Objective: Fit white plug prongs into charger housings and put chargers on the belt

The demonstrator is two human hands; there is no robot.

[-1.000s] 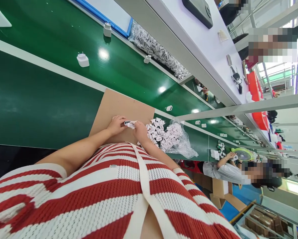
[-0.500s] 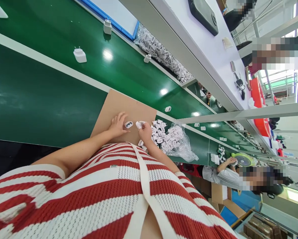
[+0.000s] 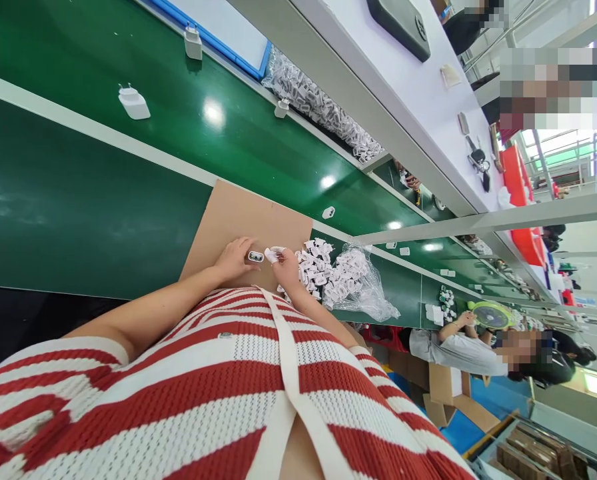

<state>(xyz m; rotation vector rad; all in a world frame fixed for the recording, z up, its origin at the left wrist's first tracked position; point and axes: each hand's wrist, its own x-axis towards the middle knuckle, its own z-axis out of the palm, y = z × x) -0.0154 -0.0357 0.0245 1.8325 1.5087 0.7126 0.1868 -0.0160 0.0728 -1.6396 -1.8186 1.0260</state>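
A white charger housing (image 3: 255, 257) lies on a brown cardboard sheet (image 3: 243, 210), its open end facing up with dark parts inside. My left hand (image 3: 234, 259) is closed around its left side, thumb below and fingers above. Just right of it, my right hand (image 3: 286, 268) pinches a white plug cover (image 3: 274, 255) between thumb and fingers. The cover is close to the housing; whether they touch I cannot tell. A pile of white plug covers (image 3: 316, 261) sits beside my right hand, spilling from a clear plastic bag (image 3: 373, 300).
Beyond the cardboard runs a green conveyor belt (image 3: 178, 127) carrying spaced white chargers (image 3: 134, 103). A large bag of white parts (image 3: 323, 100) lies behind it, under a white shelf (image 3: 378, 87). A metal post (image 3: 428, 230) crosses at right. A co-worker (image 3: 471, 350) sits farther along.
My left hand has closed in on the charger housing. My right hand has brought the plug cover left, nearer to it. Chargers on the belt have shifted left.
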